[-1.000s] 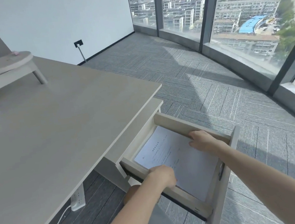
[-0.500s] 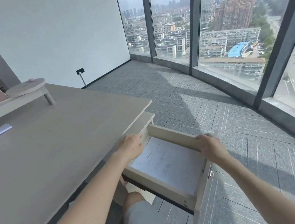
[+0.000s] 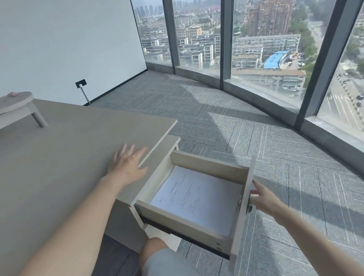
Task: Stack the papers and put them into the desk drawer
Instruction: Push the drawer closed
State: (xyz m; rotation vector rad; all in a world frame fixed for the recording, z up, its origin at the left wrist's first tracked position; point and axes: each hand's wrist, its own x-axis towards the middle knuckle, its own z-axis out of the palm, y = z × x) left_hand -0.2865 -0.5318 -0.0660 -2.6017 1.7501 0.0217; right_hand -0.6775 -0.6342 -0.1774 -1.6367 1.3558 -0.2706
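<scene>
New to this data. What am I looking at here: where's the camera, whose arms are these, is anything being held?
There is no robot here. A person wears one wide-angle camera on the head, looking forward and down, so the two bare arms are their own. The left hand lies open, fingers spread, at the desk edge. The right hand reaches to the outer face of the drawer, fingers open at its front panel; neither hand holds anything. The drawer is pulled out, and the papers lie flat inside it, printed side up. A low wooden stand sits at the far left of the desk. Behind are grey carpet and tall windows over a city.
</scene>
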